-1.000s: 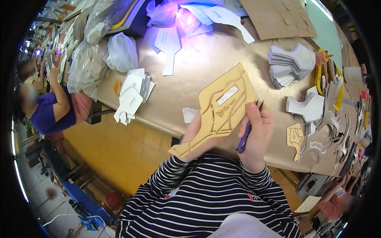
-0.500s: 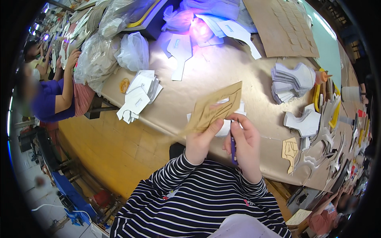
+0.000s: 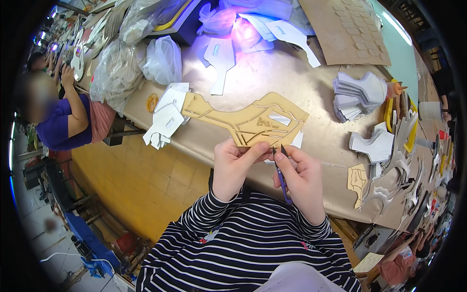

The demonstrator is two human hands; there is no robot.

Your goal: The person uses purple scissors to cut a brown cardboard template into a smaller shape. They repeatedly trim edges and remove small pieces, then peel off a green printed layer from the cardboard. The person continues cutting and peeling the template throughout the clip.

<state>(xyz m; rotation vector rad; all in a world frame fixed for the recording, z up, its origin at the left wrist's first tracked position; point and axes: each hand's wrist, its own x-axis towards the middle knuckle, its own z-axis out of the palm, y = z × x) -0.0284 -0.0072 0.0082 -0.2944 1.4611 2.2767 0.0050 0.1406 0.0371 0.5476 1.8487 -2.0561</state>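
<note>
My left hand point(image 3: 232, 165) is closed on the lower edge of a tan flat pattern template point(image 3: 258, 121), thumb on its face. Long slots and a small rectangular window are cut through the template, and its narrow arm points to the left. Purple thread snips point(image 3: 281, 177) sit in my closed right hand point(image 3: 306, 177). Their dark, pointed blades are parted, with the tips at the template's lower edge. White cut pieces point(image 3: 297, 139) lie on the table partly hidden behind the template and my hands.
A stack of white shaped pieces point(image 3: 168, 117) lies at the left table edge beside rubber bands point(image 3: 152, 102). More white stacks point(image 3: 357, 95), an orange-capped bottle point(image 3: 395, 90) and a smaller tan template point(image 3: 357, 180) are on the right. Plastic bags point(image 3: 163, 61) stand back left. A co-worker point(image 3: 61, 119) sits left.
The template has turned from a steep tilt to face me, its arm now swung up to the left. The snips have come up to its lower edge, their blades now visible.
</note>
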